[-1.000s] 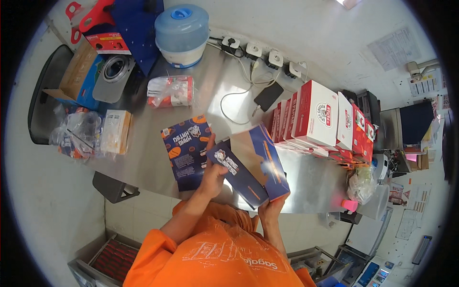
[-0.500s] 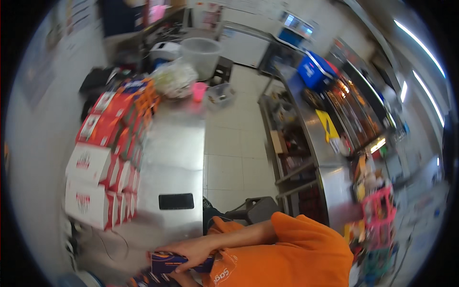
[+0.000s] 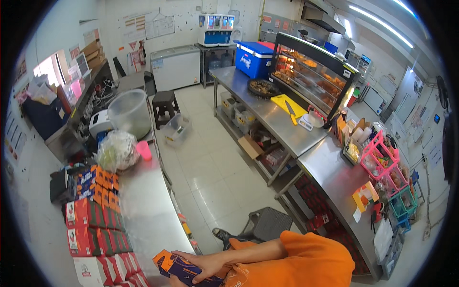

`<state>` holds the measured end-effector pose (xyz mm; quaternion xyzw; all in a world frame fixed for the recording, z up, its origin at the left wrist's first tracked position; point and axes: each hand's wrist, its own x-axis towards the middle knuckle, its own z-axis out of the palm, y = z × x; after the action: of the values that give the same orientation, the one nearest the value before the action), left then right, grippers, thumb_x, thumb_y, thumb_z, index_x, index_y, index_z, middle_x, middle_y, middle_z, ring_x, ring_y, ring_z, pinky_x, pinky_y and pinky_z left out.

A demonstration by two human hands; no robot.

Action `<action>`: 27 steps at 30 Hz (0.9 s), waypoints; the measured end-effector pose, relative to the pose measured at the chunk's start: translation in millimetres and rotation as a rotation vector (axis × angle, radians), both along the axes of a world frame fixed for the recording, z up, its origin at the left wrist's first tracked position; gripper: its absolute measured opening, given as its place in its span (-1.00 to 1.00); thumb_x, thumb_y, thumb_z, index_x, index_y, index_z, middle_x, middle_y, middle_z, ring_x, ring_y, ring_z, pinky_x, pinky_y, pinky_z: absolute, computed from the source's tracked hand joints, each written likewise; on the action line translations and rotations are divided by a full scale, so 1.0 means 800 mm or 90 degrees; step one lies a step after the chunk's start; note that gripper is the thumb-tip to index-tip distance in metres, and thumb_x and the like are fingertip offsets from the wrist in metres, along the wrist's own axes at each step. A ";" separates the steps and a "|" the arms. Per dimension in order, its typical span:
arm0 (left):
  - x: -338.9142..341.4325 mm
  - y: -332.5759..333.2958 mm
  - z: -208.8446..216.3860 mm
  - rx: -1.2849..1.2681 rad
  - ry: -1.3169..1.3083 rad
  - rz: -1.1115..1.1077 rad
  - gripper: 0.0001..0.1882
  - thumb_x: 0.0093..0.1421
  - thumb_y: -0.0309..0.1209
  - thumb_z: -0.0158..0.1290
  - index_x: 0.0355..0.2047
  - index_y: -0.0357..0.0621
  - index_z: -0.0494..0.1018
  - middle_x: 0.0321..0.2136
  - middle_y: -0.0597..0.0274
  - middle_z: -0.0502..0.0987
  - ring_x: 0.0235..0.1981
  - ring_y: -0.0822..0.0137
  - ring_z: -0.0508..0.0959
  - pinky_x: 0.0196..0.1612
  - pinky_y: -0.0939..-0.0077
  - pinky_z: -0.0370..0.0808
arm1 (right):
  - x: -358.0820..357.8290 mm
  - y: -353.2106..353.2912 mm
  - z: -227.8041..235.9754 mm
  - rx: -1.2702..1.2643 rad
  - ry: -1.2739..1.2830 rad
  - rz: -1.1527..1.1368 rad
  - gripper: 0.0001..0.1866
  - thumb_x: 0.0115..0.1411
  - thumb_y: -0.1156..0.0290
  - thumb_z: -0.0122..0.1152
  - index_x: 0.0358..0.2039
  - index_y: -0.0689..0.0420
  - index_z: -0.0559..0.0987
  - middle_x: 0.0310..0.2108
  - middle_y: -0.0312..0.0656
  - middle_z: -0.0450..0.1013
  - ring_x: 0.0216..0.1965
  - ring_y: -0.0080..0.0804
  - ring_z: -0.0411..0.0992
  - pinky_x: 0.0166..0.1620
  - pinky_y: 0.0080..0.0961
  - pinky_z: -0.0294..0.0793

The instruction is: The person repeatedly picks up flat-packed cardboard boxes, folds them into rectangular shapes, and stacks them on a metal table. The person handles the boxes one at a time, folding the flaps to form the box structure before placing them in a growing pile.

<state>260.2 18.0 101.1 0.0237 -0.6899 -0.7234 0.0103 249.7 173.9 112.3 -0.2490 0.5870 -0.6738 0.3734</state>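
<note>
A small orange and dark-purple carton (image 3: pixel 173 263) is held low over the near end of the steel table. My right hand (image 3: pixel 206 264) wraps over its top and side, the forearm coming in from an orange sleeve. Only part of my left hand (image 3: pixel 176 281) shows, closed against the carton's near lower side. Left of the hands stand red and grey cartons (image 3: pixel 91 239), white and red cartons (image 3: pixel 91 270), and orange and purple cartons (image 3: pixel 98 184) like the held one.
The steel table (image 3: pixel 148 205) also carries a plastic bag of greens (image 3: pixel 118 152) and a pink cup (image 3: pixel 143 150). A dark stool (image 3: pixel 270 224) stands close on my right. Across the aisle, a counter (image 3: pixel 267 117) holds a knife (image 3: pixel 290 113) on a yellow board and a glass food display (image 3: pixel 311 76).
The view has swung, bringing more of the room at right into sight. The carton now shows its orange end. A phone seen earlier on the table is out of view.
</note>
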 end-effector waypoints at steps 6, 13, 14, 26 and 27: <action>-0.077 0.080 0.016 0.000 0.013 -0.060 -0.23 0.37 -0.09 -0.07 0.39 -0.25 -0.09 0.28 0.10 0.21 0.24 0.23 0.31 0.25 0.35 0.31 | -0.087 0.109 0.018 0.000 -0.026 -0.067 0.24 0.09 0.37 0.36 0.43 0.08 -0.47 0.29 0.15 0.09 0.17 -0.17 0.30 0.24 -0.37 0.28; -0.133 0.118 -0.056 0.072 -0.096 -0.171 0.00 0.35 0.21 -0.17 0.44 -0.26 -0.32 0.35 -0.04 0.09 0.32 0.12 0.21 0.33 0.25 0.17 | -0.196 0.170 -0.013 0.069 -0.017 -0.022 0.30 0.06 0.18 0.47 0.43 0.15 -0.40 0.42 0.11 -0.12 0.44 -0.14 -0.12 0.43 -0.27 -0.13; -0.124 0.114 -0.089 0.078 -0.115 -0.246 -0.02 0.36 0.24 -0.23 0.44 -0.25 -0.30 0.37 -0.01 0.06 0.34 0.17 0.17 0.33 0.26 0.18 | -0.204 0.184 -0.014 0.044 -0.037 -0.022 0.34 0.01 0.18 0.51 0.43 0.17 -0.40 0.43 0.09 -0.14 0.45 -0.13 -0.13 0.43 -0.25 -0.13; -0.161 0.143 0.025 0.110 0.027 0.043 0.38 -0.05 -0.18 0.44 0.44 -0.15 -0.43 0.33 -0.15 0.03 0.33 0.05 0.17 0.33 0.18 0.18 | -0.243 0.154 -0.008 -0.072 0.019 -0.007 0.43 -0.21 0.30 0.60 0.44 0.11 -0.33 0.31 0.06 0.08 0.34 -0.12 0.13 0.34 -0.24 0.13; -0.163 0.143 0.024 0.110 0.020 0.041 0.36 -0.02 -0.18 0.42 0.44 -0.13 -0.42 0.32 -0.16 0.04 0.31 0.05 0.20 0.31 0.18 0.21 | -0.246 0.154 -0.007 -0.078 -0.005 -0.010 0.43 -0.20 0.30 0.60 0.44 0.11 -0.32 0.30 0.04 0.10 0.33 -0.14 0.14 0.33 -0.25 0.15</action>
<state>129.4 132.0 120.3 0.0351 -0.6234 -0.7800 0.0423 53.2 296.7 106.3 -0.2642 0.5448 -0.7124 0.3547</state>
